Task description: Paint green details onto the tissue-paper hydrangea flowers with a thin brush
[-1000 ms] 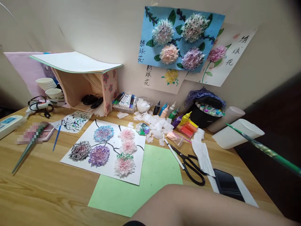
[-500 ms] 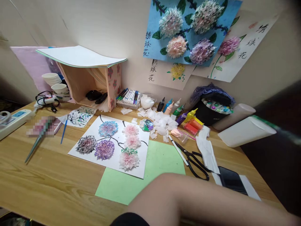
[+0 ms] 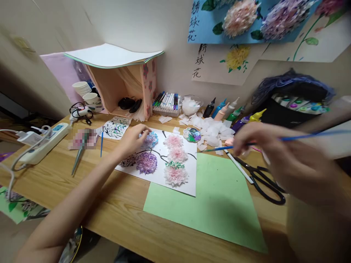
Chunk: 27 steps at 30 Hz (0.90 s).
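Observation:
In my right hand (image 3: 263, 149), blurred by motion, is a thin blue paintbrush (image 3: 304, 136). Its tip points left, above the edge of the white sheet. My left hand (image 3: 135, 138) is over the top left of that white sheet (image 3: 157, 180), at the blue paper flower (image 3: 152, 140), partly covering it. The fingers are loosely bent, with the thumb a little apart; I cannot tell whether they touch the flower. Painted black branches link a purple flower (image 3: 147, 163), a black-edged flower partly behind my wrist, and a column of pink flowers (image 3: 176, 155), one with green on its petals.
A paint palette (image 3: 192, 134) lies beside white paper scraps (image 3: 212, 129). Paint bottles (image 3: 221, 111) stand behind. Black scissors (image 3: 263, 182) and a white pen (image 3: 240, 168) lie right of the green sheet (image 3: 208, 208). A second blue brush (image 3: 101, 144) and a power strip (image 3: 46, 142) lie left.
The view has shifted, so the table things sit further right. My left hand has come in over the white sheet. My right hand now shows with the paintbrush; earlier only an arm crossed the front.

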Each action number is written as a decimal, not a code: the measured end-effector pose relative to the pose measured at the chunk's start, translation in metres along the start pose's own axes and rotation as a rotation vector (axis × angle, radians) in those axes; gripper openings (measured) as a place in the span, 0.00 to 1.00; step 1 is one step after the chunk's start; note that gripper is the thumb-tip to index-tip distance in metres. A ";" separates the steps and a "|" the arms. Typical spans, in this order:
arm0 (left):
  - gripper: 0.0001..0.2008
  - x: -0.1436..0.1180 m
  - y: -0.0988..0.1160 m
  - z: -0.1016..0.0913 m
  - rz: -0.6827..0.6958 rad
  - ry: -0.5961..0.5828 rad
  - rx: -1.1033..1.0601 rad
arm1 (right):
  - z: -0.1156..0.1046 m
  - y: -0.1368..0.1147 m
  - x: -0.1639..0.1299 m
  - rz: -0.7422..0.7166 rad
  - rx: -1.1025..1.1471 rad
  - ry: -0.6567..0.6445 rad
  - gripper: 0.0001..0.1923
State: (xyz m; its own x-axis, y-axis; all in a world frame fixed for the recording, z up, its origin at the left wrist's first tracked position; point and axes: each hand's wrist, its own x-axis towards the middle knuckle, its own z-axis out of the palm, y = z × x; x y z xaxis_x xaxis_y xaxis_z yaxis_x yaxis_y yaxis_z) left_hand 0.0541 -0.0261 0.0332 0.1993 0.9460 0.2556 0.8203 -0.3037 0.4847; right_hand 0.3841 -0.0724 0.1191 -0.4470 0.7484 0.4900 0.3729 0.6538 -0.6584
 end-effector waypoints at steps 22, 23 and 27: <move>0.18 -0.023 -0.055 -0.018 -0.345 -0.085 0.129 | 0.066 0.049 0.005 0.168 0.115 -0.257 0.23; 0.18 -0.023 -0.055 -0.018 -0.347 -0.082 0.135 | 0.066 0.049 0.005 0.173 0.119 -0.245 0.23; 0.19 -0.021 -0.056 -0.015 -0.342 -0.072 0.159 | 0.067 0.050 0.005 0.186 0.114 -0.271 0.24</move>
State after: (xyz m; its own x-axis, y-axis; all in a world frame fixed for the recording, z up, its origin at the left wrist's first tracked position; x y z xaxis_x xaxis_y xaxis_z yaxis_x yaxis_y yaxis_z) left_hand -0.0044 -0.0311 0.0135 -0.0677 0.9969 0.0397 0.9178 0.0467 0.3943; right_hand 0.3461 -0.0434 0.0505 -0.5853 0.7866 0.1968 0.3813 0.4812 -0.7893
